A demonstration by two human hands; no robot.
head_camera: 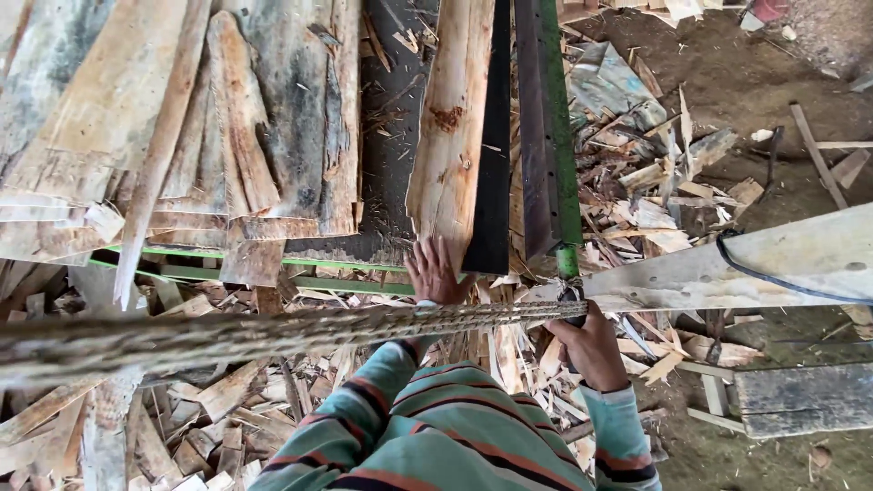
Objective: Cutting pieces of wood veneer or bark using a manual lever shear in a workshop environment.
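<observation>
While left hand (435, 271) lies flat, fingers spread, on near end of pale plank (447, 127) on the bench, right hand (589, 344) clenched around rope (273, 329) end, wood scraps (655, 200) below.

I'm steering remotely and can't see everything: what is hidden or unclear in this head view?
- Right hand grip: fingers curl away, what it holds is hidden.
- Left hand on the pale slab: wrist crossed by the rope.
- Slab's far end: cut off by the top edge.
- Rope: blurred leftward.
</observation>
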